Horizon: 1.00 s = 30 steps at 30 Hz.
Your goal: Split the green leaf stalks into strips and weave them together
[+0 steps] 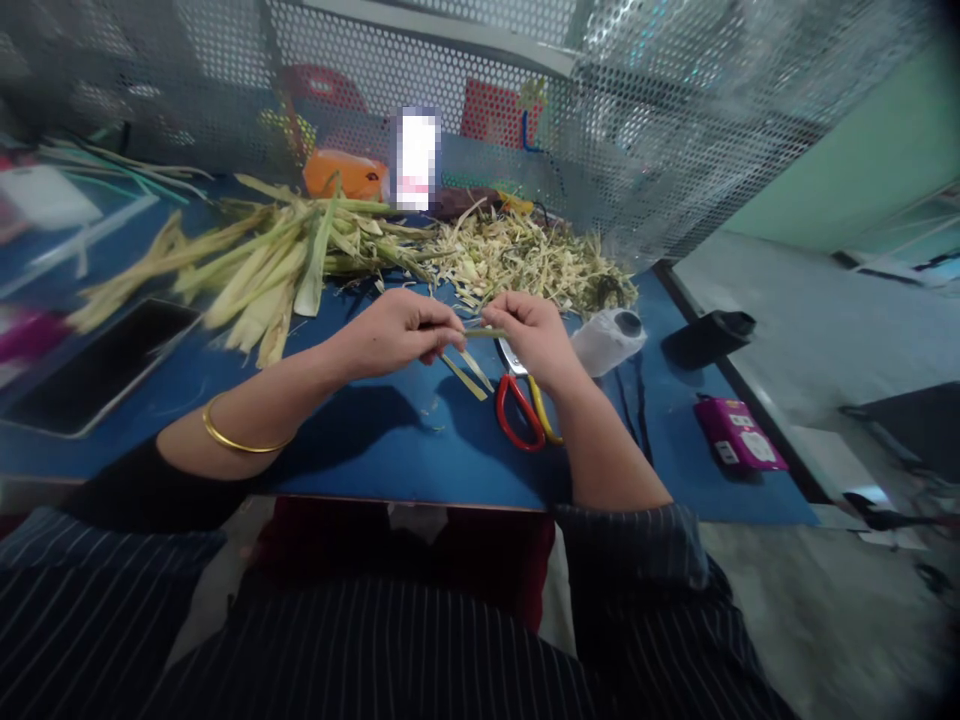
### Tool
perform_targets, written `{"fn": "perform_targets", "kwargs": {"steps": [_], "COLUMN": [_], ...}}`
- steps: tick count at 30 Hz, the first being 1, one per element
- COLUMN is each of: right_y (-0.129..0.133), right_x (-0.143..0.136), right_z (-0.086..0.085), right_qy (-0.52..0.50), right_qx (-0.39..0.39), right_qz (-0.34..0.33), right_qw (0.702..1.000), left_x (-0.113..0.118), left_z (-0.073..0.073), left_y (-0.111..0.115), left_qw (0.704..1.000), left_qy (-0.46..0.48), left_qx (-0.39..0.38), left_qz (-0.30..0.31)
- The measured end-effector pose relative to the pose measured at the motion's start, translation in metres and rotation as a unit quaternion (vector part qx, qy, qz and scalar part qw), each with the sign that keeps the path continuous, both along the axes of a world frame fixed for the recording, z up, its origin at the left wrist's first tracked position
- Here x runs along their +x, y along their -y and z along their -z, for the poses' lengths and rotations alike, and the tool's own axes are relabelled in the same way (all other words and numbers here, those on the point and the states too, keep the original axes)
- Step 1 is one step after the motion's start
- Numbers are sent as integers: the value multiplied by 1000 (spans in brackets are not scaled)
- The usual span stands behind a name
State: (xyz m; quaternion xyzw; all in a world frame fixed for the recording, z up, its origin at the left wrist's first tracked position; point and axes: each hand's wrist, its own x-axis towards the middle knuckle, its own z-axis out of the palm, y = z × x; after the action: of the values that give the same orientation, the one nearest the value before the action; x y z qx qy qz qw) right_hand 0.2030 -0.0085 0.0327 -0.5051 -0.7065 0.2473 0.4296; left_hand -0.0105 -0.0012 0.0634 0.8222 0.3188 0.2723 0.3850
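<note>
Between my two hands a narrow strip of corn husk (486,333) is held above the blue table. My left hand (409,328) pinches its left end, and my right hand (529,330) grips the other end. A pale husk strip (466,376) hangs or lies just under my left fingers; I cannot tell which. Scissors (520,412) with one red and one yellow handle lie beneath my right wrist, blades partly hidden by that hand. Behind my left hand is a bundle of long husks (262,270). A heap of cut husk bits (525,255) sits behind my right hand.
A white roll (606,342), a black cylinder (705,340) and a purple packet (739,432) are on the right. A dark flat tray or screen (105,360) lies left. A perforated metal panel (465,60) borders the back, with an orange bag (345,175) before it.
</note>
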Motion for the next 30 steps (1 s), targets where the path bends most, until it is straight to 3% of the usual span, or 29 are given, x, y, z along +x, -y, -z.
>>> {"fn": "perform_targets", "kwargs": {"steps": [2, 5, 9, 12, 14, 16, 18, 21, 23, 28, 30], "right_y": [1, 11, 29, 33, 29, 22, 13, 4, 4, 24, 31], "right_x": [-6, -20, -36, -35, -28, -18, -11, -8, -12, -32, -38], "right_z": [5, 9, 9, 3, -1, -4, -3, 3, 8, 12, 11], "right_qy": [-1, 94, 290, 342, 302, 217, 118, -6, -27, 123, 113], "right_qx": [3, 79, 179, 187, 169, 132, 81, 9, -2, 154, 210], "right_qz": [15, 21, -8, -9, -13, -31, -50, -47, -54, -52, -66], "right_qw": [1000, 992, 940, 921, 938, 967, 989, 999, 998, 979, 969], "left_x": [0, 0, 2, 3, 2, -1, -3, -4, -4, -1, 0], "left_z": [-1, 1, 13, 22, 22, 17, 10, 2, 2, 10, 13], "left_y": [-2, -7, -10, -10, -10, -9, -9, -9, -9, -16, -17], "left_qw": [997, 986, 968, 951, 952, 963, 976, 990, 991, 981, 978], "left_qy": [27, 25, -67, -166, -192, -157, -96, -24, 2, -4, -19], "left_qx": [30, 70, 168, 239, 240, 207, 170, 137, 129, 134, 142], "left_qz": [-65, -148, -175, -106, -11, 72, 93, 20, -45, -140, -151]}}
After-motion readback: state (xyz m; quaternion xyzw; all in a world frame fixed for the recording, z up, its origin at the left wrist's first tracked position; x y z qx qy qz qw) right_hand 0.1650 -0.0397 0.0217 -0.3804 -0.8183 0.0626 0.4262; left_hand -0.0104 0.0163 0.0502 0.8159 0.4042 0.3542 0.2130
